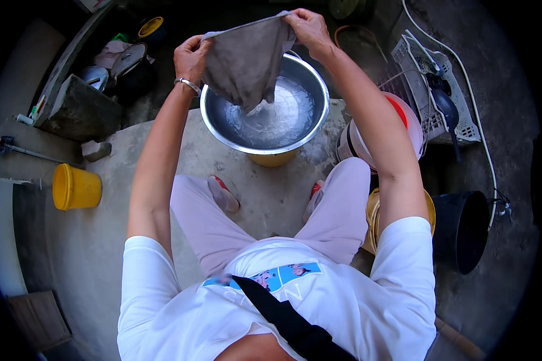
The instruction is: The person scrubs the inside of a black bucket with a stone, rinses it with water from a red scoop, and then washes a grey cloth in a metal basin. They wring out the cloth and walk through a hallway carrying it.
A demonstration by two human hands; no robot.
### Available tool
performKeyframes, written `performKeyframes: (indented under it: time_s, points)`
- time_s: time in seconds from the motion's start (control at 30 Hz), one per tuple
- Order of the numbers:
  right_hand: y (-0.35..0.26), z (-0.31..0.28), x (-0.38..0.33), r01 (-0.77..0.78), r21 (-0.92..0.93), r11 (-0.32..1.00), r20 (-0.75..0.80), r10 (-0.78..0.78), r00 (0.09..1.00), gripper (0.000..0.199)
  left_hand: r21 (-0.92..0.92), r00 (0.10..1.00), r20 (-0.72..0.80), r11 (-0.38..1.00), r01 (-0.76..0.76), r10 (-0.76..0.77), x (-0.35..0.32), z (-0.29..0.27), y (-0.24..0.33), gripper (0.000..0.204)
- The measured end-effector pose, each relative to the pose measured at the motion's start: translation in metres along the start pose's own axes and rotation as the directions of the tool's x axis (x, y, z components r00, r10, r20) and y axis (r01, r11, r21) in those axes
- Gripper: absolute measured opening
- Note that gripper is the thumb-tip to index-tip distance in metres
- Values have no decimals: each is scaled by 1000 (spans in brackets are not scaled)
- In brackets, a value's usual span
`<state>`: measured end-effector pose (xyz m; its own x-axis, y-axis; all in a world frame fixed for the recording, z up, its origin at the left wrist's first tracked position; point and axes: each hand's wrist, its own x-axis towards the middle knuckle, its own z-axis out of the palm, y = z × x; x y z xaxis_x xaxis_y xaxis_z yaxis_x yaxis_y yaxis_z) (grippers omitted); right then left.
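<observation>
A grey cloth [244, 60] hangs stretched between my two hands, above the far left part of a metal basin [322, 114]. My left hand [190, 59], with a silver bangle at the wrist, pinches its upper left corner. At the upper right corner, my right hand [310, 30] grips the edge with closed fingers. The cloth's lower end droops toward the water [271, 117] in the basin, and I cannot tell whether it touches. Under the basin, part of a yellow support [274, 159] shows.
A yellow bucket [76, 188] stands at the left. By my right arm are a white bucket [376, 135], a yellow bucket [372, 222] and a black bucket [462, 231]. A white plastic crate [464, 123] and a pale hose [479, 126] lie farther right. Pots [129, 60] sit at the far left.
</observation>
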<state>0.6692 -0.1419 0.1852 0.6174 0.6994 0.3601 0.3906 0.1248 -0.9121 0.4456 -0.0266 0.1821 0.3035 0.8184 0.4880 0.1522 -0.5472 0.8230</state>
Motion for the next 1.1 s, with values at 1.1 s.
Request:
performKeyframes:
  time_s: [1.1]
  points:
    - [145,53,-30,-182,-278,943,99,216,971,27,406,917,313,908,107,-248,-34,78,-164,33]
